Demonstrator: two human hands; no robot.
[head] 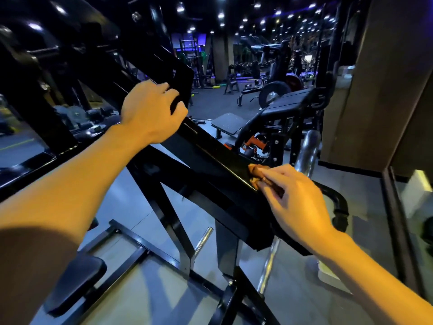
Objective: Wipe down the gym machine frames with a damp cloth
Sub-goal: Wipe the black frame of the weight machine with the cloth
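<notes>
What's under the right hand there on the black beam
Under the right hand sits a bunched brown cloth, pinched by the fingers against the sloping black frame beam. Only the cloth's front edge shows; the rest, and the beam beneath it, are covered by the hand.

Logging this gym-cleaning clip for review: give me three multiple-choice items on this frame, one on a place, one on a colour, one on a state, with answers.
1. Where is the cloth?
A. On the floor
B. On the sloping black beam, under the right hand
C. Draped over the bench

2. What colour does the cloth look?
A. Orange-brown
B. White
C. Blue

3. What is the left hand doing?
A. Hanging free
B. Holding a spray bottle
C. Gripping the upper part of the beam

Answers: 1 B, the right hand's fingers pinch the cloth against the beam's edge. 2 A, it shows orange-brown against the black metal. 3 C, its fingers curl around the frame.
</notes>
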